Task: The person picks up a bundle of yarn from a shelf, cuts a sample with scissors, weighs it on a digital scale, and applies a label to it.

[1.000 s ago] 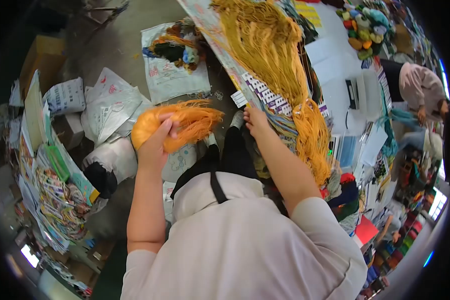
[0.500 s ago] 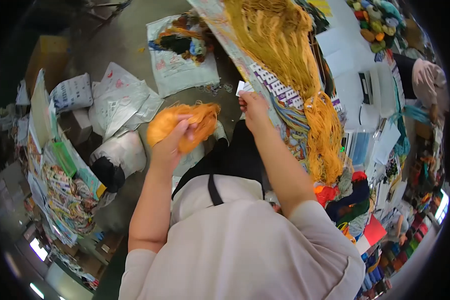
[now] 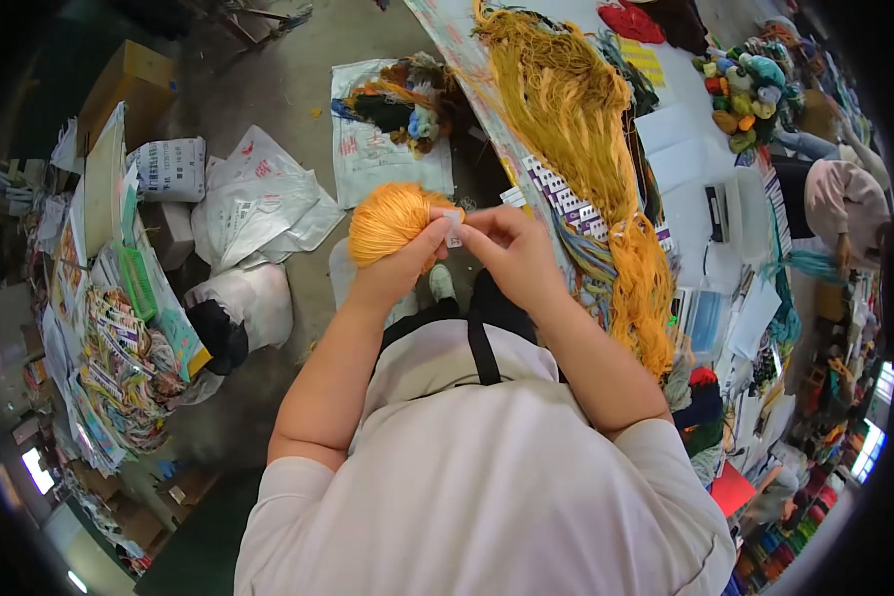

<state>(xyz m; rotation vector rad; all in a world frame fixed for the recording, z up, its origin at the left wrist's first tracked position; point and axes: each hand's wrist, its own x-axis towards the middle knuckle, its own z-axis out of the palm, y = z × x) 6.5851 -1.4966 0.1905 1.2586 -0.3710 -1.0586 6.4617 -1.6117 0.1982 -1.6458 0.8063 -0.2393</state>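
A bundle of orange yarn is gripped in my left hand, its strands gathered tight near the thumb. Close against it on the right, my right hand pinches a small white label between thumb and fingertips. The label lies at the gathered end of the yarn, where the fingers of both hands meet and partly cover it. Both hands are held in front of my body, above the floor.
To the right, a long table carries loose ochre and orange yarn and cards of purple-and-white labels. A white sack with yarn on it lies on the floor ahead. Plastic bags lie left. Another person stands far right.
My right hand has come left from the table edge, bringing the white label to the yarn. My left hand has moved right and up with the yarn bundle, and the view has shifted.
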